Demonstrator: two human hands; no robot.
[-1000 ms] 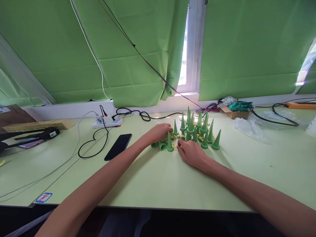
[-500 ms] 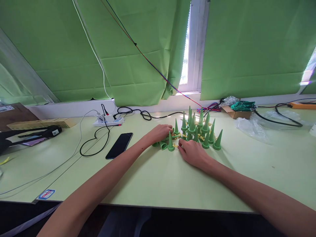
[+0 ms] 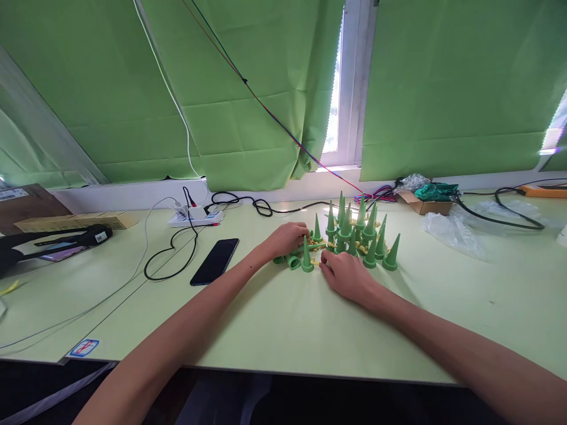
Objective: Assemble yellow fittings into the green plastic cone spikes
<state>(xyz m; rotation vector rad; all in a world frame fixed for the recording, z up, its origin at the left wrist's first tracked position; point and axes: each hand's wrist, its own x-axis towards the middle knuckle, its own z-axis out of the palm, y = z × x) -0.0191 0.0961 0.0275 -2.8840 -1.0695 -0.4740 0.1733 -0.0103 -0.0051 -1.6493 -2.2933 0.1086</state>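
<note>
Several green plastic cones with wide collars (image 3: 344, 229) stand upright in a cluster on the table, small yellow pieces lying among them. One green cone (image 3: 307, 258) stands apart in front, between my hands. My left hand (image 3: 289, 238) reaches over a heap of lying green cones, its fingers curled down; what they grip is hidden. Under that hand a hollow green cone (image 3: 293, 262) lies with its open end facing me. My right hand (image 3: 348, 273) rests at the cluster's front edge, thumb and fingers pinched on a small yellow piece (image 3: 315, 262).
A black phone (image 3: 214, 262) lies left of my left forearm. Behind it are a white power strip (image 3: 195, 218) and looping black cables. At the back right sit a small cardboard box (image 3: 425, 205) and clear plastic bags (image 3: 454, 235). A black strap-like object (image 3: 84, 237) lies far left.
Both hands stay almost in place, with only slight finger movement. The whole view has shifted a little; the cones stand as before.
</note>
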